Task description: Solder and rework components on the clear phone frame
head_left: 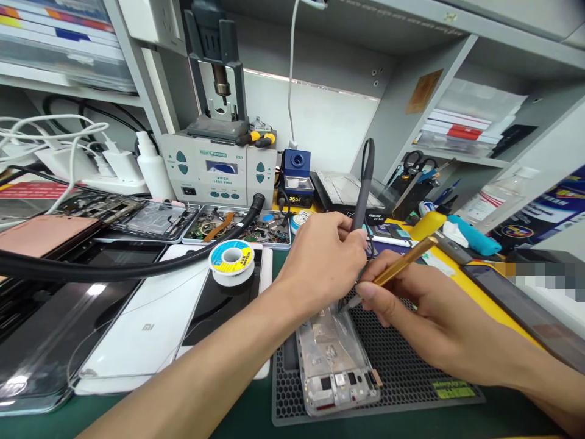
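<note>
- Our left hand [322,256] is grasping a dark-handled tool [361,204], its fingers wrapping round the lower part while the handle is standing nearly upright.
- Our right hand [425,305] is pinching a gold-coloured tool [402,265] like a pen, its tip pointing down and leftward.
- The silver phone frame [336,360] is lying on a black honeycomb mat [411,366], beneath and between our forearms, its near end facing us.
- Our fingers are sitting close together over the frame's far end and partly hiding it, so we are not managing to tell whether either tool is touching it.
- To our left, a wire spool [219,263] is resting on a white-edged phone [233,299], just beside a white phone back [141,329].
- Behind these, a shallow tray [274,246] is holding small circuit parts.
- A black hose [137,271] is stretching across the phones, its far end meeting a grey station [201,171].
</note>
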The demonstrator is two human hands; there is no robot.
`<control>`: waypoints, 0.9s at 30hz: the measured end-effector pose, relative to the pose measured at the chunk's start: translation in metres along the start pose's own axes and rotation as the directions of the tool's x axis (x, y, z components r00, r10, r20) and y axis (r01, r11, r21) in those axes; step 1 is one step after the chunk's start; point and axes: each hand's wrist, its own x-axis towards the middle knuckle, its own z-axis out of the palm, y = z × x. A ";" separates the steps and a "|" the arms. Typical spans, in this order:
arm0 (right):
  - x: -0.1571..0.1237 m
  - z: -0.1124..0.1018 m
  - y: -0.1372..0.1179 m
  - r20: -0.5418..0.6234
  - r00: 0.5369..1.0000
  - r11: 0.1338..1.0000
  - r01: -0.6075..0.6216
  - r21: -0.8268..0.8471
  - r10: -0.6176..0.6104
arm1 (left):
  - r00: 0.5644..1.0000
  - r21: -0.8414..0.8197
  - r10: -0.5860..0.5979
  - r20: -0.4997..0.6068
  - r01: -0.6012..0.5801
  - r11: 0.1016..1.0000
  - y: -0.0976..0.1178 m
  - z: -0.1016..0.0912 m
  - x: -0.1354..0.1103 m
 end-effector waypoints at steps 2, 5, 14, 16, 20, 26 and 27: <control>-0.001 0.000 0.000 -0.012 1.000 1.000 0.016 -0.004 -0.016 | 1.000 0.008 -0.002 0.005 0.002 1.000 0.001 0.000 0.000; -0.001 0.001 0.000 -0.040 0.999 0.999 0.033 0.011 -0.033 | 1.000 0.020 -0.003 0.001 0.003 1.000 0.002 0.000 0.001; 0.000 0.002 0.000 -0.034 0.998 0.998 0.056 -0.009 -0.057 | 1.000 0.024 0.010 0.005 -0.010 1.000 0.001 0.001 0.001; 0.000 0.002 0.000 -0.006 0.999 0.999 0.037 -0.028 -0.037 | 1.000 0.029 0.007 0.006 -0.007 1.000 0.001 0.001 0.001; 0.001 0.003 0.000 -0.020 0.999 0.998 0.045 -0.044 -0.046 | 1.000 0.039 0.011 0.004 -0.011 0.999 0.001 0.001 0.001; 0.002 0.004 0.000 0.023 1.000 0.997 0.006 -0.074 -0.004 | 1.000 0.062 0.005 0.008 -0.005 0.998 0.001 0.001 0.000; 0.002 0.003 -0.001 0.026 1.000 0.997 -0.003 -0.077 0.005 | 1.000 0.067 0.007 0.008 -0.007 0.998 0.001 0.001 0.000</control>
